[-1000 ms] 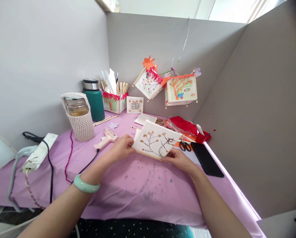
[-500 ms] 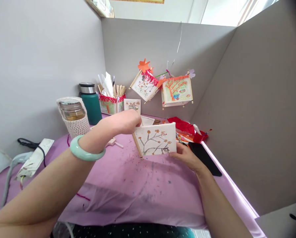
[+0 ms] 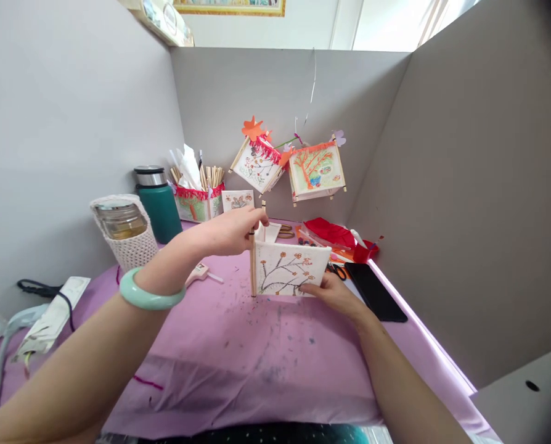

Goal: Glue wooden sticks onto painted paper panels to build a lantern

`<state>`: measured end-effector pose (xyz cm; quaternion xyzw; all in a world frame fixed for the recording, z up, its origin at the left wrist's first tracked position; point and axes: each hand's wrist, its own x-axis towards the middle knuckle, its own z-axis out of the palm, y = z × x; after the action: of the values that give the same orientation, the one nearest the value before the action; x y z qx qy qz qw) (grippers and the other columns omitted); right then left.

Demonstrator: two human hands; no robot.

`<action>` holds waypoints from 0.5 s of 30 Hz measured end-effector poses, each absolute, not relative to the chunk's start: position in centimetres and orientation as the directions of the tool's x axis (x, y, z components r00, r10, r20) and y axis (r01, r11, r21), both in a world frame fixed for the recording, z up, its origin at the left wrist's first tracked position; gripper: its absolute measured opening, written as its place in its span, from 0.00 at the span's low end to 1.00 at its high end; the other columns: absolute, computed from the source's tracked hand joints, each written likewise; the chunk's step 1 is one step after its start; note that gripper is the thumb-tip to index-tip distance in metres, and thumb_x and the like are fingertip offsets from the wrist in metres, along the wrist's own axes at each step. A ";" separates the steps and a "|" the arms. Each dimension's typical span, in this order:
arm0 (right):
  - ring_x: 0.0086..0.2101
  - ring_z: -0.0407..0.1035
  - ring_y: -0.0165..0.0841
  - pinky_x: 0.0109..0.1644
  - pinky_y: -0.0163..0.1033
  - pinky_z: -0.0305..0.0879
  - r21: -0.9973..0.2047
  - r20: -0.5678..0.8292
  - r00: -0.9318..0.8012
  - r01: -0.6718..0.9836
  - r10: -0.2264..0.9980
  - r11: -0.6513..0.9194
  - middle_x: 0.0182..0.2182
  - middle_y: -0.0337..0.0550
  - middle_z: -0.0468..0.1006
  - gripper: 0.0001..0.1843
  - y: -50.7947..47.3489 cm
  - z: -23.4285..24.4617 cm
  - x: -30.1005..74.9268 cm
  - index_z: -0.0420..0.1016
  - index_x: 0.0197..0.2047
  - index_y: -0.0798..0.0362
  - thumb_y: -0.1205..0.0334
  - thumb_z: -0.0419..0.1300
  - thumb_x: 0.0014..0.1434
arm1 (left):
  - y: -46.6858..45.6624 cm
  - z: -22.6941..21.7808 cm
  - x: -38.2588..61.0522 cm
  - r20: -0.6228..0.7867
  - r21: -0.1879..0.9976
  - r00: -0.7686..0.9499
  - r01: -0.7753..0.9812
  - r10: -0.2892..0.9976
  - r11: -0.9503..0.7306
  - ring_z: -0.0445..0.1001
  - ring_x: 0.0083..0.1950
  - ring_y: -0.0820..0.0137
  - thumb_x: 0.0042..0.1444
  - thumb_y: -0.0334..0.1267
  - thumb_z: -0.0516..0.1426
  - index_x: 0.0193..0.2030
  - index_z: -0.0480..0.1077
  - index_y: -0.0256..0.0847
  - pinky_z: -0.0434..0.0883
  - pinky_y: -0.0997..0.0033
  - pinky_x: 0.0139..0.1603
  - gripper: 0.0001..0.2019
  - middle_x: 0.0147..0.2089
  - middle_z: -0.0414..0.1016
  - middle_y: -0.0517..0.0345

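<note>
Just above the tabletop, a white panel drawn with dark branches and orange-brown blossoms stands upright, facing me. A thin wooden stick runs down its left edge. My left hand, with a pale green bangle on the wrist, is closed around the top of that stick; some of its fingertips are hidden. Behind the panel's left side another stick top and a white piece show partly. At the lower right corner my right hand grips the panel, thumb on the front and fingers behind.
A glass jar in a crocheted sleeve, a green bottle and a decorated stick holder stand left. Two painted lanterns hang at the back. A black phone, scissors and red material lie right.
The panel has turned so its left-edge stick, tilted before, is now nearly vertical. My right thumb reaches further onto the panel's front. The camera view has shifted slightly.
</note>
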<state>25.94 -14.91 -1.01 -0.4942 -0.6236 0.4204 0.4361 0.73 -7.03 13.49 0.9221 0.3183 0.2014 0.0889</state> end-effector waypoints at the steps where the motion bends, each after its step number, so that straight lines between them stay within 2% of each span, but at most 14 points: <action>1: 0.47 0.70 0.43 0.53 0.50 0.64 -0.957 0.130 -0.130 0.244 0.983 0.159 0.46 0.47 0.77 0.19 -14.9 -1.0 25.9 0.76 0.44 0.55 0.54 0.64 0.49 | -7.0 12.8 0.4 0.347 0.343 0.693 0.534 0.632 -0.773 0.69 0.37 0.70 0.43 0.31 0.60 0.47 0.67 0.42 0.66 0.73 0.36 0.21 0.42 0.69 0.56; 4: 0.45 0.71 0.42 0.52 0.50 0.65 -0.955 0.135 -0.121 0.250 0.983 0.161 0.44 0.48 0.78 0.19 -14.8 -1.2 25.9 0.76 0.42 0.56 0.54 0.64 0.49 | -7.5 10.2 -0.3 0.442 0.560 0.555 0.442 0.705 -0.700 0.71 0.34 0.72 0.45 0.35 0.59 0.53 0.61 0.41 0.70 0.71 0.33 0.26 0.47 0.67 0.51; 7: 0.45 0.72 0.42 0.51 0.49 0.65 -0.952 0.144 -0.130 0.252 0.981 0.174 0.44 0.48 0.78 0.19 -14.6 -1.6 26.2 0.76 0.42 0.56 0.54 0.64 0.49 | -8.3 7.5 -0.4 0.495 0.691 0.400 0.357 0.771 -0.629 0.73 0.37 0.70 0.49 0.38 0.58 0.52 0.61 0.39 0.72 0.69 0.35 0.23 0.45 0.68 0.51; 11: 0.46 0.71 0.41 0.52 0.49 0.65 -0.954 0.167 -0.158 0.223 0.973 0.200 0.45 0.47 0.77 0.20 -14.4 -1.9 26.3 0.76 0.45 0.54 0.53 0.64 0.49 | -8.9 5.8 0.1 0.514 0.740 0.324 0.300 0.794 -0.602 0.72 0.38 0.69 0.53 0.40 0.55 0.47 0.66 0.38 0.72 0.68 0.38 0.15 0.40 0.71 0.53; 15: 0.47 0.70 0.41 0.53 0.49 0.64 -0.956 0.165 -0.179 0.212 0.970 0.202 0.47 0.47 0.77 0.21 -14.5 -1.7 26.3 0.75 0.46 0.54 0.54 0.63 0.50 | -9.0 6.3 0.6 0.557 0.710 0.305 0.308 0.773 -0.633 0.71 0.36 0.71 0.53 0.42 0.56 0.43 0.70 0.38 0.71 0.70 0.38 0.14 0.38 0.71 0.55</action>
<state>26.27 -14.50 -1.70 -0.4640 -0.6368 0.4288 0.4420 0.57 -9.03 6.34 0.7696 0.3509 0.4735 0.2456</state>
